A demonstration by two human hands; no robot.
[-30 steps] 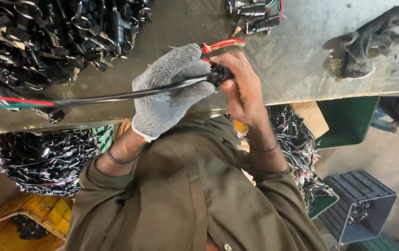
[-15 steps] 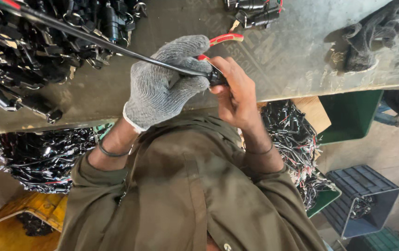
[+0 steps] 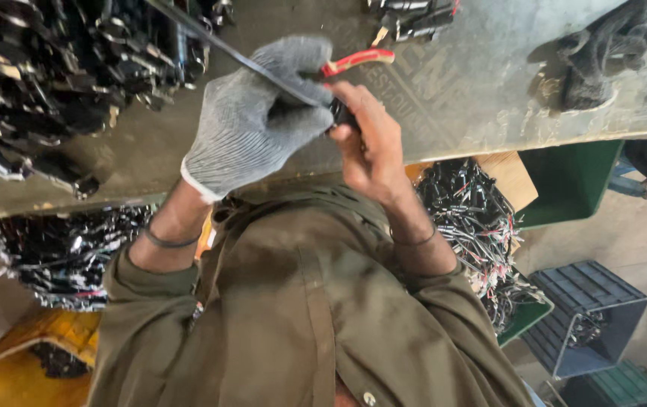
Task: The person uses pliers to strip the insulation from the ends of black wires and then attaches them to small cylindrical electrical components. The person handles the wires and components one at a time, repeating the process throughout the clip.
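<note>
My left hand [image 3: 256, 113], in a grey knit glove, is closed around a black cable [image 3: 225, 49] that runs up and to the left over the grey metal table [image 3: 459, 90]. Bare, my right hand [image 3: 369, 143] pinches the small black connector [image 3: 341, 114] at the cable's end, right against the gloved fingers. A short red wire [image 3: 357, 60] sticks out to the right above both hands.
A heap of black connectors and cables [image 3: 52, 75] covers the table's left. A dark glove [image 3: 602, 53] lies at the right, a small black cable bundle [image 3: 406, 19] at the top. Below the table edge are wire bundles [image 3: 474, 226], a green bin [image 3: 572, 181], blue crates [image 3: 587, 316] and a yellow crate [image 3: 7, 362].
The cable, first lying flat to the left, has swung up toward the upper left. Both hands have stayed together on its end and shifted slightly up.
</note>
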